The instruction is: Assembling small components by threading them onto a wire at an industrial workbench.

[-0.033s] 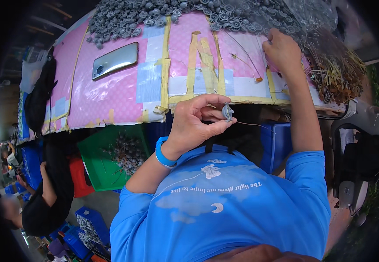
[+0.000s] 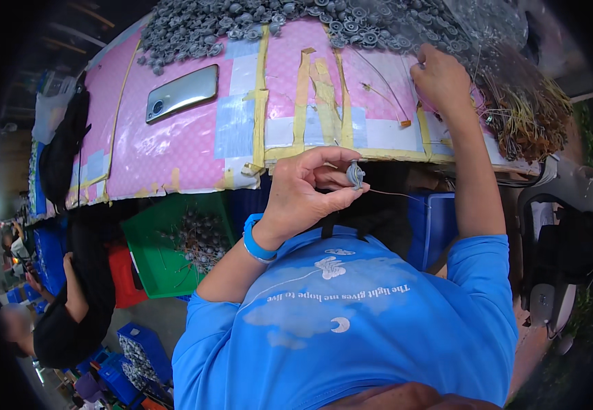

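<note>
Head view: green bin (image 2: pixel 151 263) under table, near left, held pile of grey parts w/ wires. Small grey round cap (image 2: pixel 355 175), thin wire trailing right, pinched in left hand (image 2: pixel 306 195) fingertips near table edge. Right hand (image 2: pixel 441 78) far right, curled on wire bundle (image 2: pixel 525 119); grip unclear.

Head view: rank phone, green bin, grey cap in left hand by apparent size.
1. green bin, partly hidden under the table
2. phone
3. grey cap, smallest even though nearest the camera, pinched in the left hand
</note>
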Demonstrator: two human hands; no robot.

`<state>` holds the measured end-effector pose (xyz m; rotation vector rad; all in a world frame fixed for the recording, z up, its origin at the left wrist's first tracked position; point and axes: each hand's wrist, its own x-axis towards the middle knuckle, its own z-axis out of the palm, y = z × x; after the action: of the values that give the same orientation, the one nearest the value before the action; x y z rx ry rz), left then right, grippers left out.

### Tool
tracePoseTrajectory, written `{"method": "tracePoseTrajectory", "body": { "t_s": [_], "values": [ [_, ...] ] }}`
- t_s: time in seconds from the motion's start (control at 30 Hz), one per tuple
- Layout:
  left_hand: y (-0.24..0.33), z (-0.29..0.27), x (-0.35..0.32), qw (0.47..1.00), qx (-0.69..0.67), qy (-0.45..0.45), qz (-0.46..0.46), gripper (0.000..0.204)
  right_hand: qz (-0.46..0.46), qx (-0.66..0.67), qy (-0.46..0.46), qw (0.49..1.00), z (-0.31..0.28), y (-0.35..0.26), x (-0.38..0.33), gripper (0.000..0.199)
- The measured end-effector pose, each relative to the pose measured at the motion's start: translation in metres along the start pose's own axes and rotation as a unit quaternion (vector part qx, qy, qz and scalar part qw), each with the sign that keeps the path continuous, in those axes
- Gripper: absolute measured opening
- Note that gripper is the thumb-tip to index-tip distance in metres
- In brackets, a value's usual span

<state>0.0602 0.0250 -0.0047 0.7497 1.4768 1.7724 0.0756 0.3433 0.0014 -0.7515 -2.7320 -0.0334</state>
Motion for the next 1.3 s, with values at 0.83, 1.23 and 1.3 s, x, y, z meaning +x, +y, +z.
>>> {"method": "tracePoseTrajectory", "body": {
  "t_s": [0.83,1.23,1.3],
  "values": [
    [0.016,0.003,-0.028,0.978,0.134,0.057,0.15,0.043,-0.078,0.657,-0.045,0.748,-0.067,-0.103,-0.175,0.03],
    [0.013,0.005,-0.037,0.954,0.207,0.085,0.198,0.041,-0.057,0.65,-0.057,0.755,-0.074,-0.108,-0.185,0.027],
    [0.012,0.005,-0.037,0.947,0.231,0.089,0.206,0.041,-0.052,0.636,-0.061,0.767,-0.074,-0.109,-0.184,0.025]
  ]
}}
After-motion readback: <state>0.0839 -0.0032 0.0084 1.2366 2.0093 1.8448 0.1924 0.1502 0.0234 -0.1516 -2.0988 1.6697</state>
